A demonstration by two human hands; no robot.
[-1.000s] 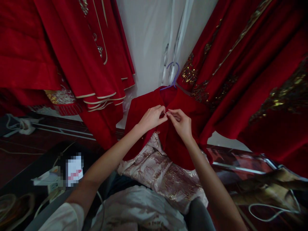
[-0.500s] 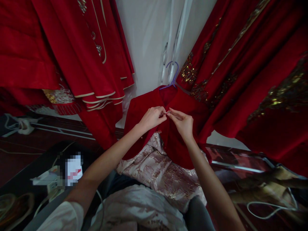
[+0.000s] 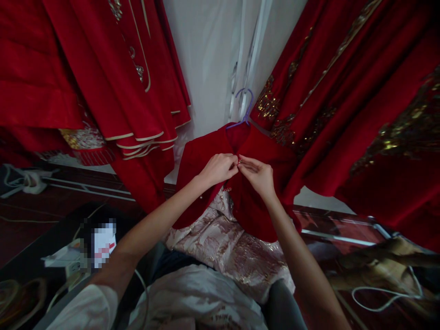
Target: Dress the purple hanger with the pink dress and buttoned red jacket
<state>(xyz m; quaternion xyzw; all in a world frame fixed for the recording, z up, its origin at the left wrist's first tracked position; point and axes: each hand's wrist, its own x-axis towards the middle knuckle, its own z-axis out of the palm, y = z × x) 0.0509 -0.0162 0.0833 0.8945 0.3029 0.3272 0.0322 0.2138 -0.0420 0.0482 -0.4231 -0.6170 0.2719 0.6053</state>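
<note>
A short red jacket [image 3: 256, 213] hangs on a purple hanger [image 3: 246, 118], spread out in front of me. At its front opening my left hand [image 3: 220, 167] is closed in a pinch on the jacket's edge. My right hand [image 3: 259, 178] meets it from the other side, thumb and fingers pinching a small shiny clasp [image 3: 239, 161] at the opening. The fingertips nearly touch and hide most of the clasp. Under the jacket, a pale pink patterned brocade garment [image 3: 237, 256] lies across my lap.
Red garments with pale trim [image 3: 147, 135] hang on the left. More red garments with gold sequins [image 3: 270, 105] hang on the right. A dark surface at the lower left bears a power strip [image 3: 73, 266] and a pixelated item. A white cord [image 3: 381, 289] loops at the lower right.
My fingertips have drawn slightly closer together, and the clasp shows less between them. The whole view has shifted a little; the jacket stays on its hanger.
</note>
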